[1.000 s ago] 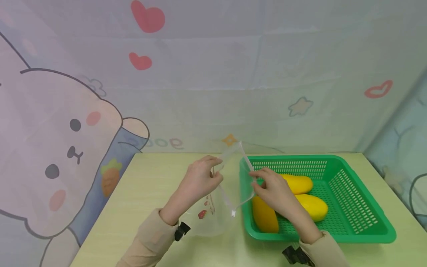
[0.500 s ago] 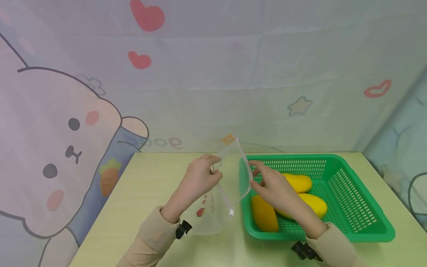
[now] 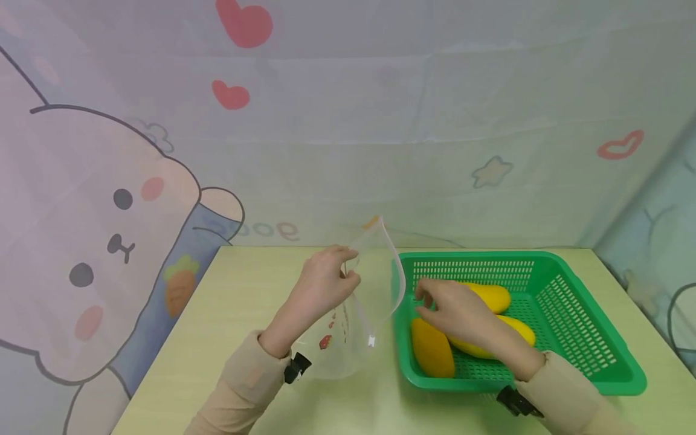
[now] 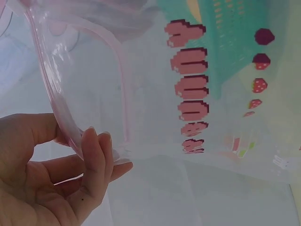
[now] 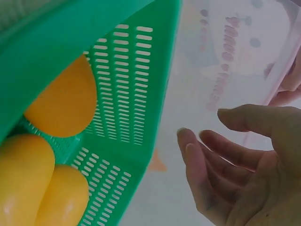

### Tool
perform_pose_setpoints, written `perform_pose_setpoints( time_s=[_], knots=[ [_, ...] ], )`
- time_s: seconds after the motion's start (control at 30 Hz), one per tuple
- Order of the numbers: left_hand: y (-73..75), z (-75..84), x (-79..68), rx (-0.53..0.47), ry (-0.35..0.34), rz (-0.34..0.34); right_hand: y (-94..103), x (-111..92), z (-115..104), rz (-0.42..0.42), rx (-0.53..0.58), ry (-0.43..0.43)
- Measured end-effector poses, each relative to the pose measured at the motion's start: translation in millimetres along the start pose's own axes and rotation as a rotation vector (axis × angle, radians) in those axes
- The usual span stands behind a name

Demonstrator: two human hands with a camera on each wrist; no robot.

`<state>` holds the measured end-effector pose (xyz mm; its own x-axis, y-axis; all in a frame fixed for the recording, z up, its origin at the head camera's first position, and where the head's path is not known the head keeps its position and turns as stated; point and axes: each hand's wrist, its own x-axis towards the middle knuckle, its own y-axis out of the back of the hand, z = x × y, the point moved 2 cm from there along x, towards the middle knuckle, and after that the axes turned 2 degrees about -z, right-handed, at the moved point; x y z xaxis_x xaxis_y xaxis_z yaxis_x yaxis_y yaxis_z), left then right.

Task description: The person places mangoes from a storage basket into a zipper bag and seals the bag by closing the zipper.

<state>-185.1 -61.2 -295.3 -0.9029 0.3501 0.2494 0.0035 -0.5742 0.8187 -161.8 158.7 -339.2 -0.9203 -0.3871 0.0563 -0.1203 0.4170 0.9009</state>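
Note:
My left hand (image 3: 326,275) pinches the mouth edge of a clear zip bag (image 3: 377,284) with red strawberry prints. The bag hangs upright and its mouth gapes toward the right. In the left wrist view, thumb and fingers grip the pinkish rim of the bag (image 4: 150,94). My right hand (image 3: 457,308) is over the left part of a green plastic basket (image 3: 592,320), fingers loosely bent, holding nothing. The right wrist view shows that hand (image 5: 249,165) apart from the bag. Three yellow mangoes lie in the basket: a front-left mango (image 3: 432,350), a back mango (image 3: 492,297) and a partly hidden middle mango (image 3: 519,332).
The basket stands at the right of a pale yellow-green table (image 3: 250,284), just beside the bag. Behind the table hangs a printed cloth (image 3: 348,121) with hearts and a cartoon animal. A dark cable (image 3: 671,314) runs at the far right.
My right hand has let go of the bag's right edge and drawn back to the right, over the basket. The left hand keeps its pinch. The bag's mouth has bowed outward and shifted slightly left.

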Motion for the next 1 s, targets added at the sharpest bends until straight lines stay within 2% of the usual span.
perform_pose_setpoints(
  time_s=[0.3,0.5,0.63,0.73,1.0],
  knots=[
    [3.9,4.4,3.8,0.025,-0.003,-0.022,-3.6,9,10,-0.188,-0.074,0.001],
    [4.9,5.2,5.8,0.03,0.002,-0.031,-8.9,11,14,-0.324,-0.056,-0.035],
    [4.3,4.7,6.5,0.021,0.009,-0.038,-15.7,12,19,-0.399,0.0,-0.082],
    [4.4,4.8,7.0,0.016,0.012,-0.041,-20.8,13,22,-0.432,0.031,-0.129],
    [4.6,5.7,8.5,0.002,0.019,-0.058,-33.3,18,28,-0.468,-0.017,-0.164]
  ],
)
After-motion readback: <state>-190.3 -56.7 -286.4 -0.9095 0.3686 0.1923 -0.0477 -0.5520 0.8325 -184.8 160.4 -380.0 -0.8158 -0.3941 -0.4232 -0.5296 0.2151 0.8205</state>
